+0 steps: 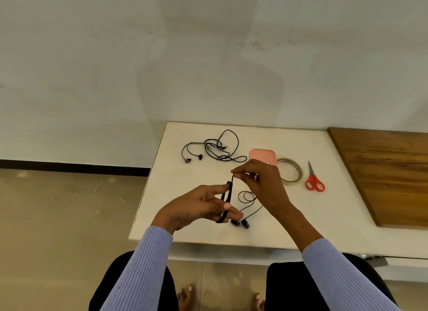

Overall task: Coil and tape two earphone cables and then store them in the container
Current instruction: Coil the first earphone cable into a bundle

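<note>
Above the desk (301, 218) your left hand (199, 208) wore the cable (228, 196) wound round straight fingers; your right hand (261, 183) pinched its free end, seemingly. Even, snug turns suited best.
</note>
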